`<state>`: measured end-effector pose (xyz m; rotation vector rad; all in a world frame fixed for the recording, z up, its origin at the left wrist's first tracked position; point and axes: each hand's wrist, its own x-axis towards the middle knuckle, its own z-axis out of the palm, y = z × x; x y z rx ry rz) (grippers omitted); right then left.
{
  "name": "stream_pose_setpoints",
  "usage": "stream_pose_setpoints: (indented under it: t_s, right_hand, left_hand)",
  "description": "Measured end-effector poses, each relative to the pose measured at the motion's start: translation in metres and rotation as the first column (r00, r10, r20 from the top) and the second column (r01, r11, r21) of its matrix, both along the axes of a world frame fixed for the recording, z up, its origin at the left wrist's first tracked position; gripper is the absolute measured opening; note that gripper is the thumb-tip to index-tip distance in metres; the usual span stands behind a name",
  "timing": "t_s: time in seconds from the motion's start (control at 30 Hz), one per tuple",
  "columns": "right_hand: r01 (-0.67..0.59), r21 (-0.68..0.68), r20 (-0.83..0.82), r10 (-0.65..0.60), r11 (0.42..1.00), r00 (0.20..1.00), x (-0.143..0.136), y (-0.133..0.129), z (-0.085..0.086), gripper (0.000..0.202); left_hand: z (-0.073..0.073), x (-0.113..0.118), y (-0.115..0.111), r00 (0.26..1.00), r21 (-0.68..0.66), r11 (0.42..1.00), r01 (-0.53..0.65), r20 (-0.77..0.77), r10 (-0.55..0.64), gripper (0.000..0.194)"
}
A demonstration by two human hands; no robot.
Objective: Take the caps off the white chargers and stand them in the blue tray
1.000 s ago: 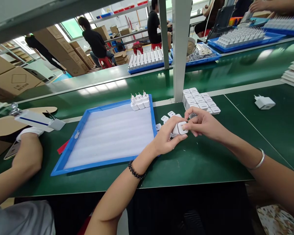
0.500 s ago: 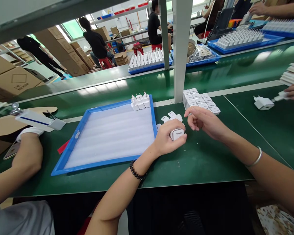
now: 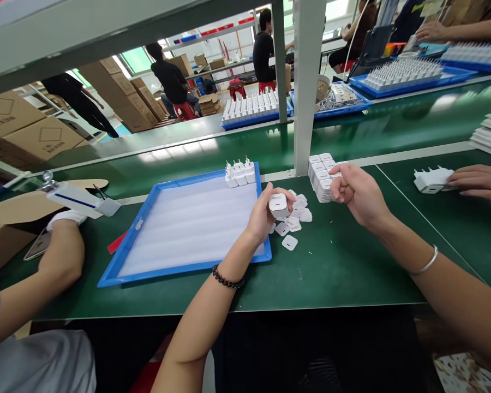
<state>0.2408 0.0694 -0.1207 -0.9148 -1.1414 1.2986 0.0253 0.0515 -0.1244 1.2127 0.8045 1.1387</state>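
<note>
The left hand point(image 3: 262, 214) grasps a white charger point(image 3: 279, 204) above loose white cards point(image 3: 289, 242), right of the blue tray point(image 3: 180, 270). The right hand point(image 3: 362, 194) curls beside the stacked cards point(image 3: 322, 180); whether its fingers pinch anything cannot be told. A slackened grasp could drop the charger; a brushing knuckle could topple the stack.

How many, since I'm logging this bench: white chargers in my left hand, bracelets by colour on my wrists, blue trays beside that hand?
White charger in left hand: 1
Black bracelet: 1
Silver bracelet: 1
Blue tray: 1
Total: 4
</note>
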Motion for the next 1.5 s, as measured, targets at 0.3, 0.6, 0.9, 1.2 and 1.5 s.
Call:
stream_pose_setpoints:
  t_s: [0.3, 0.6, 0.9, 1.2, 1.5]
  right_hand:
    - [0.084, 0.007, -0.034, -0.084, 0.996, 0.996, 0.004, 0.007, -0.001, 0.037]
    - [0.367, 0.142, -0.157, -0.345, 0.919, 0.925, 0.016, 0.024, -0.008, 0.028]
    - [0.557, 0.141, -0.344, -0.487, 0.818, 0.803, 0.052, 0.04, 0.0, 0.02]
    - [0.553, 0.102, -0.381, -0.481, 0.827, 0.789, 0.056, 0.05, -0.009, 0.019]
    - [0.615, 0.072, -0.223, -0.588, 0.785, 0.777, 0.065, 0.071, -0.013, 0.026]
  left_hand:
    - [0.005, -0.001, -0.003, 0.997, 0.037, 0.997, 0.074, 0.0, -0.074, 0.039]
    - [0.006, -0.01, -0.004, 0.958, 0.2, 0.979, -0.04, -0.269, 0.095, 0.031]
    - [0.036, -0.102, 0.037, 0.272, 0.131, 0.952, -0.278, -0.94, 0.208, 0.034]
    - [0.035, -0.149, 0.094, -0.031, 0.292, 0.844, -0.45, -0.949, 0.312, 0.038]
    - [0.001, -0.149, 0.122, 0.078, 0.444, 0.693, -0.568, -0.809, 0.583, 0.039]
